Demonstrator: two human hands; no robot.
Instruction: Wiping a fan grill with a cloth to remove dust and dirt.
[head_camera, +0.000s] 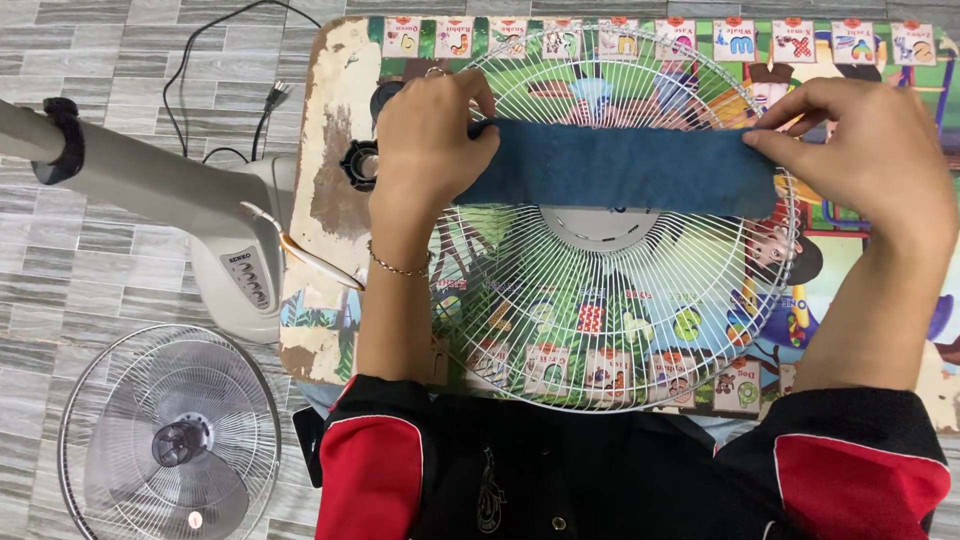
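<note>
A blue cloth (620, 168), folded into a long band, is stretched left to right across the far half of a white wire fan guard (610, 300). The left hand (430, 140) has its grip clamped on the left end of the cloth, fingers curled over the edge and pressing it onto the wires. The right hand (860, 150) has its grip pinched together on the right end, thumb and fingers closed on the fabric just at the guard's right rim. A thin bracelet (397, 266) sits on the left wrist, and both forearms come out of black sleeves with red patches (375, 480).

The guard lies flat on a small counter (330, 200) covered with a bright picture sheet of cartoon figures and small cards; the covering is worn away along the left edge, showing a pale and brown surface. A grey round hub (598, 225) shows through the wires just near the cloth's lower edge. A black ring-shaped knob (360, 165) rests on the counter just left of the left hand.

On the tiled floor (100, 80) to the left stands the grey fan body (230, 250) with a row of buttons, its pole running off to the far left. Near it lies the other guard with the grey blades (170, 435) inside. A black cord with a plug (275, 95) trails across the far tiles
</note>
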